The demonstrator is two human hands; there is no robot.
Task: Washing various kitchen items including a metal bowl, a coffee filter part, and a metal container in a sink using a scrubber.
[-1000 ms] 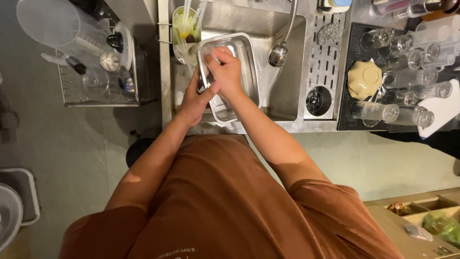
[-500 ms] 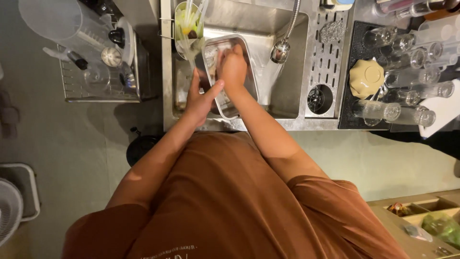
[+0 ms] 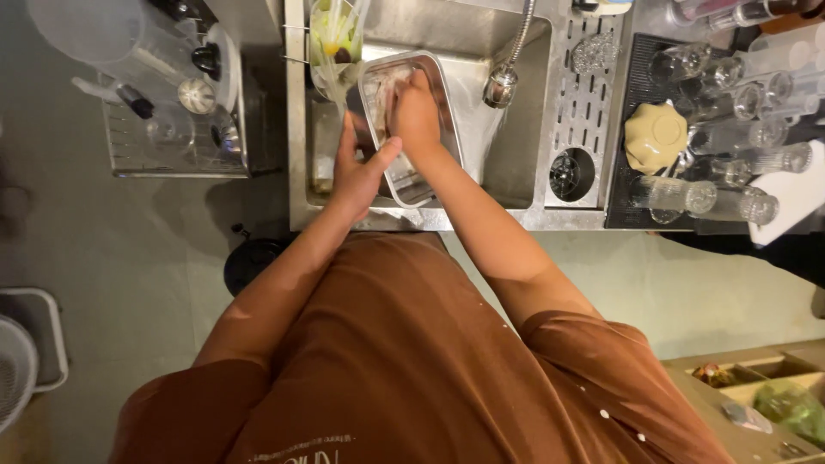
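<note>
Head view looks straight down over my brown shirt [image 3: 404, 361] to the steel sink [image 3: 524, 185], where both my arms reach forward. Nearest, my left hand [image 3: 361, 167] grips the left rim of the rectangular metal tray [image 3: 430, 86], thumb hooked over the edge and fingers down its outer side, so it is clasped on the tray. Just beyond, my right hand [image 3: 417, 112] is curled down inside the tray, pressed against its bottom; something pale shows under the fingers, but I cannot tell whether I am clutching it or only pressing on it. The tray sits tilted in the sink basin, its near end towards me and its far end close to a clear container with green scraps [image 3: 335, 39] at the sink's left edge. To the right of the tray hangs the faucet head [image 3: 501, 86]. Further right lies the perforated drain board [image 3: 584, 112], then a dark mat with upturned glasses [image 3: 730, 146] and a pale yellow dish [image 3: 655, 137]. Off to the left stands a wire rack with jugs [image 3: 163, 94]
</note>
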